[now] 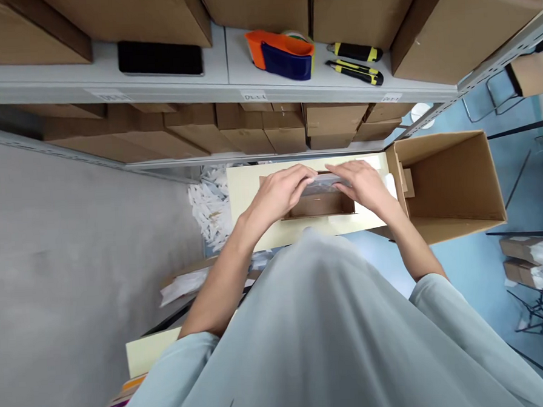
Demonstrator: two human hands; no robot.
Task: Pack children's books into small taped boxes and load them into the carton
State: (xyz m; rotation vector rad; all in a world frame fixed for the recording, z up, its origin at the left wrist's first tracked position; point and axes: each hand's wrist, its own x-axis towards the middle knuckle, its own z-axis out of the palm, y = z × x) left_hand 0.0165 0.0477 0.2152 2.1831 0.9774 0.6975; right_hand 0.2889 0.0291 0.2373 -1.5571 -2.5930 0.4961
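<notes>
Clear plastic [322, 184] is being pinched at either end, fingers nearly closed, by left hand [283, 189] and right hand [364, 183] at the open carton [321, 207]; light, slippery handling is being expected, edges being best gripped.

Three small white rectangular labels [253, 96] sit along the front edge of the long pale-grey metal shelf [179, 92] before me; their dark printed characters are too small and blurred to read.

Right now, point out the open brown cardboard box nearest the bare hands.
The small rectangular brown box between the left hand and right hand; the large open brown cardboard box stands farther right.
</notes>
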